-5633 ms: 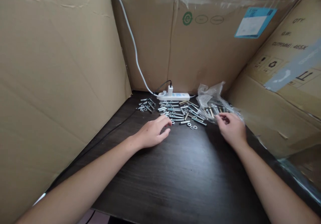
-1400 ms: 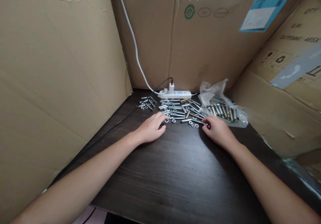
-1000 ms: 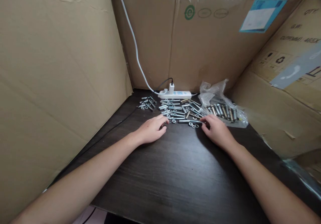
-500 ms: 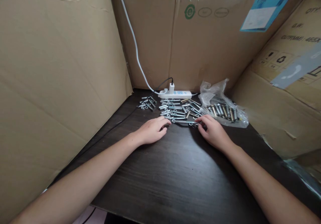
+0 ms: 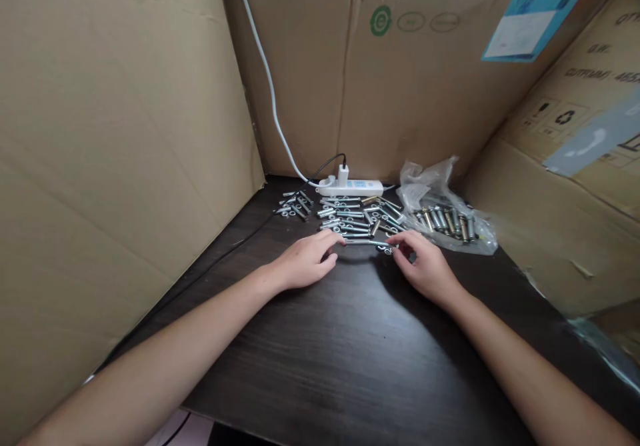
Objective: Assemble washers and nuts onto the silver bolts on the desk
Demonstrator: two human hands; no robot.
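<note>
A long silver bolt (image 5: 367, 242) lies crosswise between my two hands, just above the dark wooden table (image 5: 360, 353). My right hand (image 5: 424, 267) pinches its right end with thumb and fingertips. My left hand (image 5: 306, 259) rests palm down, fingers loosely curled, with its fingertips at the bolt's left end. Behind the bolt lies a spread of several loose bolts, sleeves and washers (image 5: 350, 216). A smaller heap of bolts (image 5: 293, 206) sits further left.
A clear plastic bag (image 5: 443, 209) holding more bolts lies at the back right. A white power strip (image 5: 350, 187) with a white cable (image 5: 265, 79) and a black lead sits against the back. Cardboard boxes (image 5: 125, 133) wall in the table on three sides.
My right hand has left the plastic bag, taken hold of a long bolt at the heap's front edge and slid it left towards my left hand, which has barely shifted.
</note>
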